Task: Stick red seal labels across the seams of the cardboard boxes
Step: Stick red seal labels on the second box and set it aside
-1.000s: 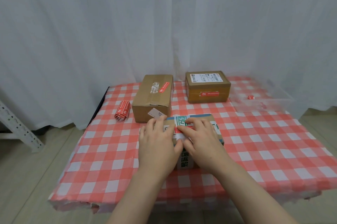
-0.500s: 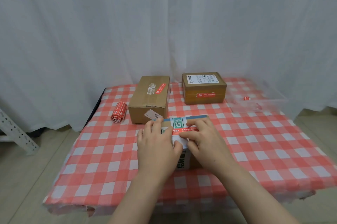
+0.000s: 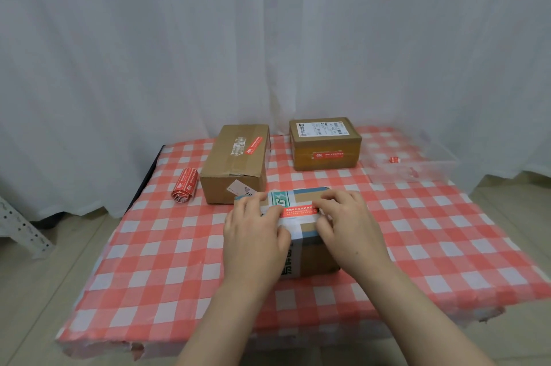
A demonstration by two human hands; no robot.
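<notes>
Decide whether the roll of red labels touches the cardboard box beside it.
Apart. The head view shows checked tablecloth between the roll of red labels and the cardboard box.

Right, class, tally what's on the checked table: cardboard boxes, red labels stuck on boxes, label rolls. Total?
Cardboard boxes: 3 (left, right, near)
Red labels stuck on boxes: 3 (one each)
Label rolls: 1
Total: 7

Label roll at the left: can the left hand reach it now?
Probably yes. The roll lies on bare cloth, with nothing between it and the left hand, which rests on the near box.
</notes>
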